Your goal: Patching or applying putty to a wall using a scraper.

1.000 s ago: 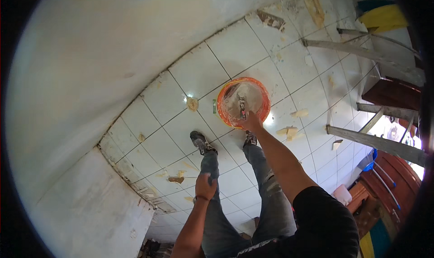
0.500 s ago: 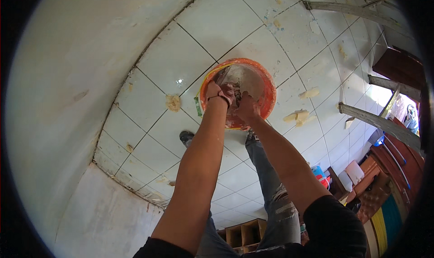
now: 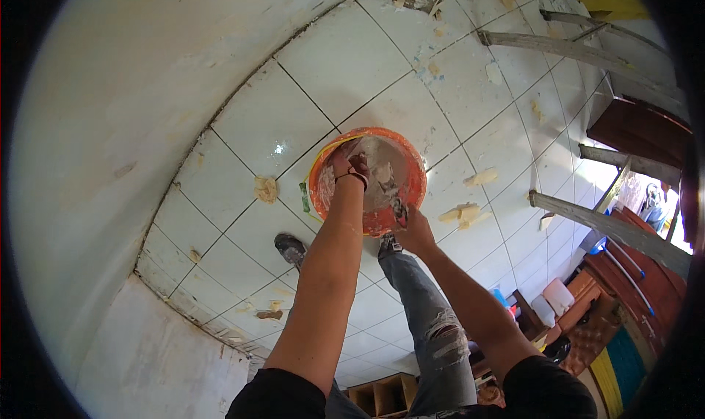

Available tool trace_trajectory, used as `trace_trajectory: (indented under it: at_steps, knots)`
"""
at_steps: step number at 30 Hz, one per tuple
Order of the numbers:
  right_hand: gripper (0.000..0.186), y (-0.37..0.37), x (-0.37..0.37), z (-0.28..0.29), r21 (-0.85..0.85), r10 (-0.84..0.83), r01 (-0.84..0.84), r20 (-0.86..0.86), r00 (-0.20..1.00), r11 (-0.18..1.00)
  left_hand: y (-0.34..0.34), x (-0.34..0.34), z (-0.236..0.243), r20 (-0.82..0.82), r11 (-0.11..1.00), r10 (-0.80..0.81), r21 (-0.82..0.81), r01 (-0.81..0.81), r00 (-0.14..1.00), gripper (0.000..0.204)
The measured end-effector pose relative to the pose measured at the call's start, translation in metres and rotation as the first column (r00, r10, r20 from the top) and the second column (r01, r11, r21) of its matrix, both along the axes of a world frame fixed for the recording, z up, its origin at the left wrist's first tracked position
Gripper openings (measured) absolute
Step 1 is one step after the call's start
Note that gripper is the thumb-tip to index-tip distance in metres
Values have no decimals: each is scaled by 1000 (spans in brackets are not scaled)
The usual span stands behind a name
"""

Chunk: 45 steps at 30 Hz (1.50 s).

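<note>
An orange bucket (image 3: 415, 180) with pale, creamy material and a yellow handle sits on the tiles just beyond my feet. My left hand (image 3: 345, 162), with a band at the wrist, is down inside the bucket's left part, fingers curled; what they grip is hard to make out. My right hand (image 3: 407, 228) grips the lower end of a scraper-like tool (image 3: 391, 195) at the bucket's near right rim. The tool is caked in the pale material, and its far end lies in the bucket.
A white wall (image 3: 132, 125) runs along the left. Flakes (image 3: 466, 213) and patches litter the tiled floor (image 3: 316, 88). Weathered ladder-like frames (image 3: 609, 228) jut in from the right. Brown furniture, a long blue-tipped handle (image 3: 628, 276) and a wooden shelf unit (image 3: 382, 397) lie toward the lower right and bottom.
My left hand has moved from beside my leg into the bucket. My right hand, after reaching deeper in, has drawn back toward the near right rim with the tool.
</note>
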State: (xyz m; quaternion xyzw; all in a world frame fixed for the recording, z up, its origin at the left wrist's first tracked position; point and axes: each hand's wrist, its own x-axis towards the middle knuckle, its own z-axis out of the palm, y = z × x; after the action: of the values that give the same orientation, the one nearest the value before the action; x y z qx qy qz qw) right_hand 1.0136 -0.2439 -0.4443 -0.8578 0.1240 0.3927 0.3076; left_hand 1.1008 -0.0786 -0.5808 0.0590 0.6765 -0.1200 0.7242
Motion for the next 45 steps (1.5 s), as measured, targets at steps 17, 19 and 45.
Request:
trace_trajectory:
  at_steps: [17,19,45]
  knots:
    - [38,-38,-43,27,112,-77,77,0,997,991,0,-9,-15,82,993,65,94,-72,995,17]
    - [39,-40,-44,29,105,-50,46,41,998,993,-5,-7,-15,93,983,184,-11,-184,978,13]
    - [43,-29,18,121,-62,498,-556,536,682,829,83,-127,204,668,895,-442,279,349,599,39]
